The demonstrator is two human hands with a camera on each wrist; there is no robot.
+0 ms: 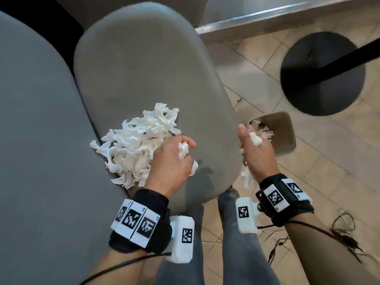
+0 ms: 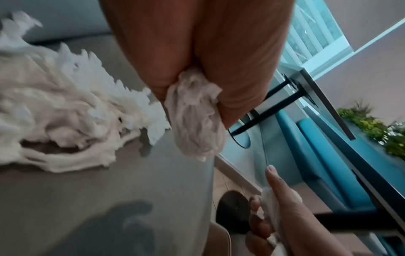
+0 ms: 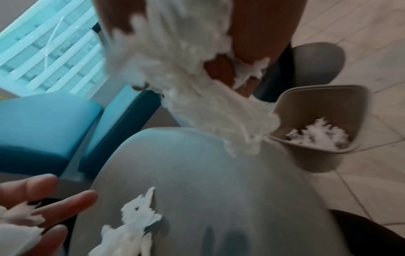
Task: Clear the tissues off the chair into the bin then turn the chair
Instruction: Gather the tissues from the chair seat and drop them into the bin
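So I'm standing over the grey chair (image 1: 144,64) with both fists full. My left hand (image 1: 170,161) is curled tight around a wad of tissue (image 2: 195,119) that pokes out between my fingers, and it sits right over the seat, touching the near edge of the big pile of tissues (image 1: 133,145) that's spread across the front half of the cushion. My right hand (image 1: 255,153) is off the right edge of the seat, fingers wrapped around a bigger clump of tissue (image 3: 197,86) with shreds hanging out below my palm, thumb sticking up. It's above the floor, just beside the small beige bin (image 3: 324,124), which stands on the tiled floor (image 1: 329,161) right next to the chair and already has a layer of torn tissue in the bottom. From the head view my hand covers part of the bin's rim. There's a round black table base (image 1: 322,73) further out on the tiles, and a blue-grey seat (image 1: 37,140) to the left of the chair.
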